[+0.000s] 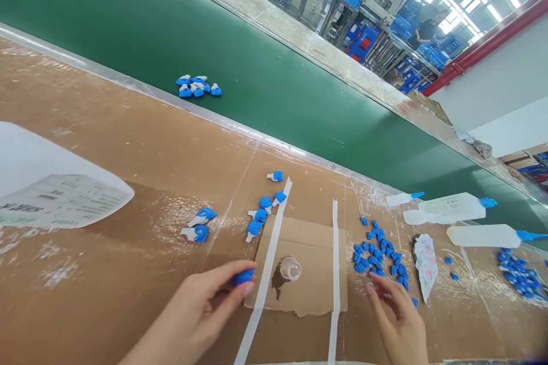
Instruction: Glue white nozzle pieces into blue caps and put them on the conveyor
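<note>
My left hand (214, 299) pinches a blue plastic piece (244, 278) between thumb and fingers, just left of the taped cardboard square (317, 262). On the cardboard stands a small clear cup (290, 268), with a dark wet-looking mark beside it. My right hand (398, 313) is at the near edge of a pile of small blue parts (374, 251). Its thumb and index fingertips come together; whatever may be between them is too small to make out. Several blue-and-white pieces (259, 215) lie along the cardboard's left tape, and two more blue-and-white pieces (201, 232) lie farther left.
Beyond the brown table runs a green conveyor belt (274, 91) carrying a cluster of blue-and-white pieces (197, 86). White squeeze bottles (454, 208) lie at right, near a crumpled wrapper (426, 267) and another blue pile (520, 276). A large white printed container (51, 182) is at left.
</note>
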Demonstrator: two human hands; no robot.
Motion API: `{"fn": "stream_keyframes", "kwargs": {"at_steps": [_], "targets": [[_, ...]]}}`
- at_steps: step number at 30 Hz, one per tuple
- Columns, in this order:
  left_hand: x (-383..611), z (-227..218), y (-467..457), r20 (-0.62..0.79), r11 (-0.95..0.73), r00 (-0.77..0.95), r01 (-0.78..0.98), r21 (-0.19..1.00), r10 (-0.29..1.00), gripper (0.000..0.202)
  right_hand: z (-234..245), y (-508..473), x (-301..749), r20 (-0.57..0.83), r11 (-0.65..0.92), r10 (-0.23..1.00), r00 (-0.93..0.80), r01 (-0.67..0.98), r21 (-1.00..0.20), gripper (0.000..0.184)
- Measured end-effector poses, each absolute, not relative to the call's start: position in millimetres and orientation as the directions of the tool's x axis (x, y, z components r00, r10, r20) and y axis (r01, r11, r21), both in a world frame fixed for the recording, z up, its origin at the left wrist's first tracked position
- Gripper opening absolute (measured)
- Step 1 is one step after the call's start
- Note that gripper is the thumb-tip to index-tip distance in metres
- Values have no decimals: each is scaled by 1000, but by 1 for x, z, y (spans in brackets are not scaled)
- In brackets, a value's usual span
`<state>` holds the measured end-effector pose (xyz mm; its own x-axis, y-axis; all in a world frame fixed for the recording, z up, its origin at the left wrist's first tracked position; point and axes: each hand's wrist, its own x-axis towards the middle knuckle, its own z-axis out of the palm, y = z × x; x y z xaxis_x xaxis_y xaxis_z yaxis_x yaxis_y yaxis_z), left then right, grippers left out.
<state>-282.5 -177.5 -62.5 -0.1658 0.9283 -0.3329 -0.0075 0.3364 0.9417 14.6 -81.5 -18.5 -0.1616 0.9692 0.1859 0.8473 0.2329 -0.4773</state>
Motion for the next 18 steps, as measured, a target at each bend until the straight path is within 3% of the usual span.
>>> {"fn": "stream_keyframes", "kwargs": {"at_steps": [6,13,15,18], "targets": [[-304,-63,-156,-194,328,-359,362,873,913,27,-41,-41,45,161,328,944,-287,847,-418,37],[-286,-68,-134,-69,232,-379,403,885,923,30,-39,-43,42,150,413,908,-391,782,-466,39],[-285,-65,-141,-56,222,-381,408,886,923,31,-37,-48,42,212,364,930,-299,824,-434,42],[-295,-62,-159,-39,221,-358,484,847,933,26,-40,-56,42,257,170,964,-69,903,-394,46]]}}
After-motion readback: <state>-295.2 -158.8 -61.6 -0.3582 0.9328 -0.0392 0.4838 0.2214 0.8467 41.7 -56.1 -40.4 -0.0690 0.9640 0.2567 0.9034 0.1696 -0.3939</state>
